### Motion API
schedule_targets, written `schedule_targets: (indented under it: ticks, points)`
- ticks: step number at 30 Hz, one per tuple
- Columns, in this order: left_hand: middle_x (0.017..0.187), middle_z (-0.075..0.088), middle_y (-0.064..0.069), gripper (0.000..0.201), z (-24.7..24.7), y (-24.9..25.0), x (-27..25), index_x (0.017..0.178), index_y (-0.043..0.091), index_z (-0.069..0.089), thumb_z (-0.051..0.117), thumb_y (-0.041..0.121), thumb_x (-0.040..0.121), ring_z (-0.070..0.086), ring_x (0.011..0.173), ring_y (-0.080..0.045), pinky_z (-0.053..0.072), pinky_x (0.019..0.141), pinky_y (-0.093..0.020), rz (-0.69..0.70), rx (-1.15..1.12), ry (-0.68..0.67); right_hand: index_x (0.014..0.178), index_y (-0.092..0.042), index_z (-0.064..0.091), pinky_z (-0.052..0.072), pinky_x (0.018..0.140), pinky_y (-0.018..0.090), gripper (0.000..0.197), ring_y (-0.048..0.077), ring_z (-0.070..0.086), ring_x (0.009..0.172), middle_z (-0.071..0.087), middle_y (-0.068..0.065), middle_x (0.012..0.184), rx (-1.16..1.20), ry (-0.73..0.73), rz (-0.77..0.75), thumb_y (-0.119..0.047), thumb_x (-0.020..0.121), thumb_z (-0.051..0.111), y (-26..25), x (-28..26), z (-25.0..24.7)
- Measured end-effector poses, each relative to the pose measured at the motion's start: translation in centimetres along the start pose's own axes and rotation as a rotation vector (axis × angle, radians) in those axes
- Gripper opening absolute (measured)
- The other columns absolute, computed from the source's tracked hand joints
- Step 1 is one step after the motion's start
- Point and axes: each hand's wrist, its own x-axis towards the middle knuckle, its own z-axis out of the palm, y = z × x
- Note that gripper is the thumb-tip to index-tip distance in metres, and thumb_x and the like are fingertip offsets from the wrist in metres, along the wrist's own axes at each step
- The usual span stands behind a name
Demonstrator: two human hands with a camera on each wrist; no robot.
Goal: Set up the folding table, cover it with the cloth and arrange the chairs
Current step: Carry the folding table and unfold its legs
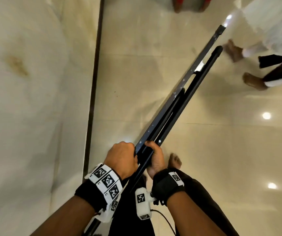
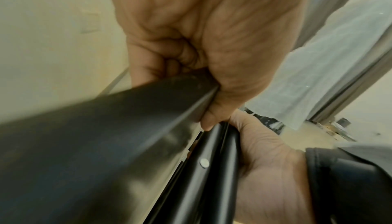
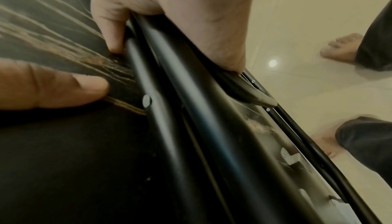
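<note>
Over glossy tile floor (image 1: pixel 205 150), both hands gripping folded table (image 1: pixel 179 103), apparently.

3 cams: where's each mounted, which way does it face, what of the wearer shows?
Head: on the head, looking down at the folded table and floor; both forearms, left hand, right hand.
Left wrist: along the left hand toward the table; right hand too.
Right wrist: along the right hand down the legs; wearer's feet.
Shared: the table, in all three.
</note>
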Motion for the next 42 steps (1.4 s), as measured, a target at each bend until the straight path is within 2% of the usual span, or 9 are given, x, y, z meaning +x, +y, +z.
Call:
schedule_targets:
  ticks: [4, 7, 11, 13, 15, 22, 30, 36, 42]
  points:
    - [0.11, 0.069, -0.012, 0.023, -1.2, 7.5, 0.2, 0.105, 0.01, 0.066, 0.057, 0.029, 0.097, 0.067, 0.103, -0.032, 0.053, 0.083, -0.035, 0.094, 0.15, -0.045, 0.069, -0.007, 0.063, 0.047, 0.045, 0.024, 0.025, 0.019, 0.059, 0.047, 0.061, 0.007, 0.057, 0.137, 0.006, -0.053, -0.008, 0.092, 0.052, -4.5, -2.6, -4.7]
    - [0.11, 0.068, -0.013, 0.024, -2.3, 14.5, 1.4, 0.106, 0.01, 0.066, 0.056, 0.03, 0.097, 0.066, 0.104, -0.033, 0.051, 0.082, -0.035, 0.164, 0.251, -0.08, 0.081, -0.005, 0.064, 0.049, 0.053, 0.029, 0.01, 0.022, 0.061, 0.057, 0.063, 0.01, 0.071, 0.241, 0.045, -0.116, -0.014, 0.08, 0.061, -8.4, -3.4, -9.1]
    - [0.108, 0.067, -0.014, 0.022, -3.0, 24.1, 3.2, 0.104, 0.011, 0.066, 0.058, 0.03, 0.095, 0.065, 0.101, -0.034, 0.05, 0.081, -0.036, 0.248, 0.389, -0.119, 0.087, -0.005, 0.066, 0.05, 0.057, 0.032, 0.02, 0.024, 0.064, 0.064, 0.066, 0.011, 0.077, 0.375, 0.065, -0.142, -0.019, 0.073, 0.064, -14.3, -4.6, -15.2]
    - [0.108, 0.066, -0.014, 0.022, -3.1, 29.8, 4.2, 0.104, 0.012, 0.066, 0.058, 0.03, 0.094, 0.065, 0.101, -0.033, 0.05, 0.08, -0.035, 0.283, 0.466, -0.135, 0.075, -0.006, 0.069, 0.05, 0.05, 0.028, 0.019, 0.022, 0.063, 0.055, 0.066, 0.009, 0.067, 0.417, 0.068, -0.122, -0.014, 0.087, 0.056, -17.5, -5.0, -19.3]
    - [0.11, 0.066, -0.015, 0.024, -2.9, 35.8, 5.3, 0.105, 0.011, 0.066, 0.058, 0.031, 0.095, 0.064, 0.102, -0.033, 0.05, 0.082, -0.035, 0.344, 0.538, -0.155, 0.055, -0.012, 0.068, 0.047, 0.045, 0.024, 0.047, 0.018, 0.06, 0.046, 0.061, 0.004, 0.055, 0.502, 0.074, -0.125, -0.008, 0.096, 0.044, -20.6, -5.5, -23.5]
    - [0.112, 0.066, -0.015, 0.026, -0.9, 55.1, 8.5, 0.111, 0.011, 0.066, 0.06, 0.031, 0.095, 0.065, 0.105, -0.034, 0.049, 0.081, -0.035, 0.526, 0.78, -0.225, 0.037, -0.016, 0.059, 0.043, 0.043, 0.023, 0.067, 0.013, 0.053, 0.036, 0.053, -0.001, 0.043, 0.861, 0.074, -0.177, -0.012, 0.1, 0.039, -30.7, -7.5, -36.4]
    - [0.111, 0.066, -0.016, 0.027, 3.1, 74.7, 11.8, 0.11, 0.009, 0.064, 0.058, 0.032, 0.097, 0.064, 0.106, -0.035, 0.05, 0.084, -0.035, 0.795, 0.964, -0.302, 0.057, -0.008, 0.068, 0.048, 0.049, 0.022, 0.051, 0.022, 0.06, 0.046, 0.061, 0.007, 0.055, 1.153, 0.195, -0.313, -0.016, 0.096, 0.037, -40.2, -8.2, -49.9]
    - [0.11, 0.065, -0.017, 0.025, 5.5, 89.2, 14.3, 0.106, 0.005, 0.065, 0.058, 0.027, 0.097, 0.065, 0.102, -0.035, 0.047, 0.075, -0.033, 0.955, 1.057, -0.388, 0.046, -0.012, 0.065, 0.05, 0.046, 0.02, 0.056, 0.019, 0.06, 0.044, 0.061, 0.005, 0.052, 1.391, 0.387, -0.395, -0.007, 0.095, 0.04, -48.6, -8.9, -59.6]
    - [0.116, 0.064, -0.016, 0.024, 8.9, 104.1, 15.0, 0.111, 0.007, 0.064, 0.059, 0.026, 0.097, 0.064, 0.107, -0.033, 0.042, 0.075, -0.03, 1.077, 1.173, -0.427, 0.072, -0.01, 0.066, 0.053, 0.06, 0.029, 0.004, 0.025, 0.064, 0.06, 0.064, 0.009, 0.072, 1.568, 0.531, -0.41, -0.011, 0.075, 0.064, -56.0, -9.6, -69.5]
